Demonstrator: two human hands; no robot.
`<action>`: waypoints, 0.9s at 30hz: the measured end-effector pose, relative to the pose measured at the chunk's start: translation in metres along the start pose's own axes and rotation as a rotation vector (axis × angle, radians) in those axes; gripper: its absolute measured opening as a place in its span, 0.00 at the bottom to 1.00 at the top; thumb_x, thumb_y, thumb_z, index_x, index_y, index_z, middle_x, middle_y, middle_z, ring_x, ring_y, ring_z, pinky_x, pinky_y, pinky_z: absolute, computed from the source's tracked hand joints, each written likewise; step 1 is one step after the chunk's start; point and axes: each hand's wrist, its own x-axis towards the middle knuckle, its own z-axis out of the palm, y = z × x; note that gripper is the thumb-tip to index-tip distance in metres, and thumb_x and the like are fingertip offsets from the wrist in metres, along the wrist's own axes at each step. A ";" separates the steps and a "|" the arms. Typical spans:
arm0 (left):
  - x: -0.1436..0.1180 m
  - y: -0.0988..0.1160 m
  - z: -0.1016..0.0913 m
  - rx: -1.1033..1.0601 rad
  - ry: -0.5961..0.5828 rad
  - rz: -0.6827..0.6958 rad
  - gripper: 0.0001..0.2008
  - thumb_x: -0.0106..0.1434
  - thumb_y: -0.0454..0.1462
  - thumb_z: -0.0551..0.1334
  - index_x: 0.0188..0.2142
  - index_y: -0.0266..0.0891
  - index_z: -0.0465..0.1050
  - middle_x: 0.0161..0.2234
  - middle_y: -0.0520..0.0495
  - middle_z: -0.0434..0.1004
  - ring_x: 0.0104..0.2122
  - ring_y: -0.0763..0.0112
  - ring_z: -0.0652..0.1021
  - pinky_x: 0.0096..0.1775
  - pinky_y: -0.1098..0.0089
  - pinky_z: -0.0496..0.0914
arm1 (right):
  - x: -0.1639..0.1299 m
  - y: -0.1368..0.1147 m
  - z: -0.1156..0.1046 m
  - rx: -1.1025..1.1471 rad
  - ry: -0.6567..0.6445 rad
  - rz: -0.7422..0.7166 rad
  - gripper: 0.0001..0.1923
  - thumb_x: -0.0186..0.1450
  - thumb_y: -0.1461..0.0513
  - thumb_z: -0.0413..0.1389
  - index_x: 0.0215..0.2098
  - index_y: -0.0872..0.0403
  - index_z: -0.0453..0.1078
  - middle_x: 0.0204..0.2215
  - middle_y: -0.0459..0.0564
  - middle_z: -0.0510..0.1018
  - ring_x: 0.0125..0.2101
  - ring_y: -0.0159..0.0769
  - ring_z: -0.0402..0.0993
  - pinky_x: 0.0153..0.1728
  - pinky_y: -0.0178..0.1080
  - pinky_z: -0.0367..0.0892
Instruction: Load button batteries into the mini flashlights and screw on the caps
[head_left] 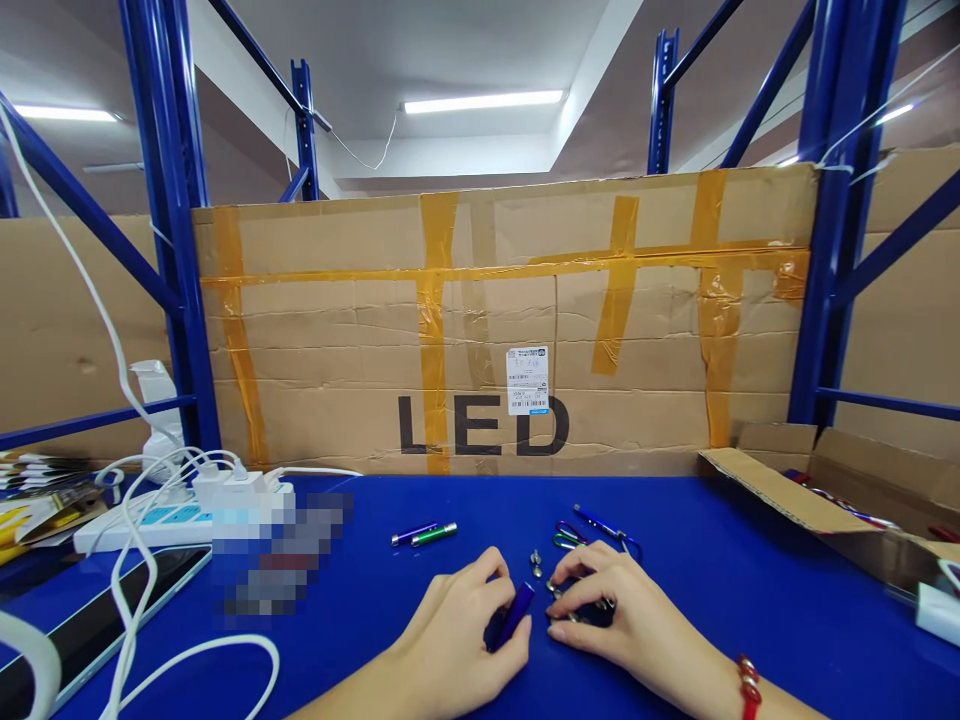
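Observation:
My left hand (480, 630) is closed around a short dark-blue metal tube (515, 612), which tilts up to the right between thumb and fingers. Just to its right, my right hand (611, 600) curls down with thumb and fingertips at a little pile of small metal pieces (553, 590); the palm hides part of the pile. A few more silvery bits (535, 562) lie in front of the fingertips. Beyond the left hand rest a purple tube (414, 534) and a green tube (435, 535), side by side. Past the right hand are a blue pen-like piece (596, 521) and a green carabiner-like clip (568, 537).
At left, a white power strip (180, 520) with tangled white cables stands near a dark-screened tablet or phone (112, 620). An open cardboard box (847, 500) sits at right. A large cardboard panel (337, 370) closes the back of the blue tabletop (360, 590), between blue rack posts (176, 250).

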 end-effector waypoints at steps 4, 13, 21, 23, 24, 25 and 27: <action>0.000 0.001 -0.001 -0.006 0.010 0.002 0.06 0.59 0.36 0.53 0.26 0.38 0.63 0.33 0.53 0.65 0.21 0.81 0.63 0.24 0.77 0.58 | 0.001 0.002 0.000 -0.030 0.001 -0.019 0.06 0.57 0.53 0.60 0.30 0.44 0.78 0.41 0.49 0.73 0.45 0.43 0.65 0.48 0.45 0.58; 0.001 0.002 -0.002 -0.009 0.004 0.006 0.06 0.59 0.36 0.53 0.26 0.38 0.63 0.33 0.53 0.65 0.21 0.81 0.64 0.25 0.76 0.58 | 0.002 0.000 -0.003 -0.006 -0.045 -0.016 0.07 0.56 0.53 0.61 0.29 0.46 0.77 0.42 0.49 0.71 0.46 0.43 0.64 0.49 0.45 0.56; 0.001 0.000 0.001 -0.001 0.013 0.021 0.06 0.59 0.36 0.54 0.27 0.38 0.65 0.33 0.53 0.65 0.20 0.82 0.64 0.25 0.77 0.59 | 0.001 -0.001 -0.001 0.038 -0.041 0.012 0.08 0.55 0.55 0.62 0.27 0.50 0.76 0.42 0.50 0.70 0.46 0.42 0.64 0.50 0.45 0.56; 0.000 0.000 0.001 -0.003 0.013 0.022 0.06 0.58 0.36 0.54 0.27 0.39 0.66 0.33 0.53 0.66 0.20 0.82 0.63 0.25 0.77 0.59 | 0.001 -0.002 -0.001 0.046 -0.039 0.008 0.07 0.55 0.55 0.62 0.27 0.51 0.76 0.42 0.50 0.71 0.46 0.42 0.64 0.49 0.44 0.56; 0.000 0.001 0.000 -0.005 0.013 0.021 0.06 0.58 0.36 0.54 0.27 0.39 0.67 0.33 0.53 0.66 0.20 0.82 0.63 0.25 0.77 0.59 | 0.001 -0.002 -0.001 0.050 -0.040 0.004 0.07 0.55 0.56 0.62 0.27 0.51 0.76 0.41 0.50 0.71 0.46 0.42 0.64 0.49 0.44 0.57; 0.000 0.001 0.000 -0.007 0.015 0.021 0.06 0.58 0.36 0.54 0.27 0.38 0.67 0.33 0.53 0.66 0.20 0.82 0.63 0.25 0.77 0.59 | 0.001 -0.002 -0.001 0.054 -0.042 -0.003 0.07 0.55 0.55 0.62 0.27 0.50 0.76 0.41 0.50 0.71 0.45 0.42 0.64 0.49 0.44 0.57; 0.000 0.001 0.000 -0.012 0.016 0.022 0.06 0.58 0.35 0.54 0.27 0.38 0.68 0.33 0.52 0.66 0.20 0.82 0.63 0.24 0.78 0.60 | 0.001 -0.002 -0.001 0.048 -0.047 -0.018 0.08 0.55 0.54 0.61 0.28 0.49 0.76 0.41 0.49 0.71 0.45 0.42 0.65 0.49 0.44 0.57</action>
